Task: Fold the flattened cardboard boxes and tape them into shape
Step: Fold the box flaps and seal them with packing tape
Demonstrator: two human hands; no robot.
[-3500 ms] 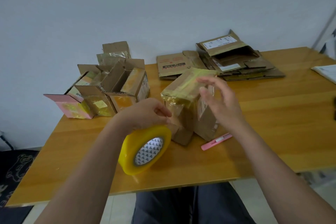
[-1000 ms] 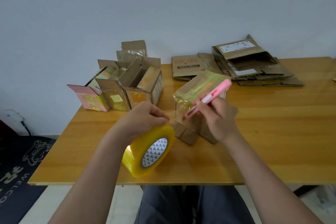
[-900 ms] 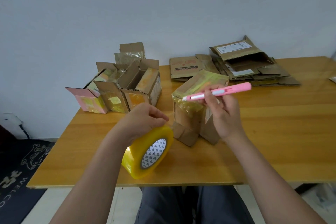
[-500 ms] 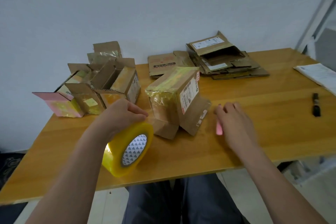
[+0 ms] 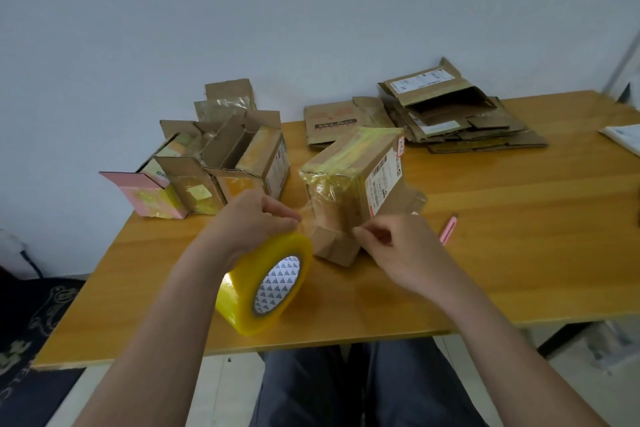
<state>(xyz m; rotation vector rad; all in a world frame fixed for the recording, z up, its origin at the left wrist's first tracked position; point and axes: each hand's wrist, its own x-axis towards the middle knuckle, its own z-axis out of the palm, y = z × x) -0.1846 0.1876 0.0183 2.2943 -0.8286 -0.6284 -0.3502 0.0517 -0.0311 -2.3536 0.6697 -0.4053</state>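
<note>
A folded cardboard box, wrapped in yellowish clear tape, stands tilted on its open lower flaps at the middle of the wooden table. My left hand grips the top of a big yellow tape roll standing on edge just left of the box. A thin strip of tape runs from the roll toward the box's left side. My right hand has curled fingers and pinches at the box's lower front edge. A pink cutter lies on the table right of that hand.
Several taped boxes with open flaps stand in a group at the back left. A stack of flattened boxes lies at the back right. White papers sit at the right edge. The table's front edge is close to my lap.
My right hand cut at the tape with the pink cutter, laid the cutter down on the table to the right, and came back to the box's lower edge. My left hand stayed on the roll.
</note>
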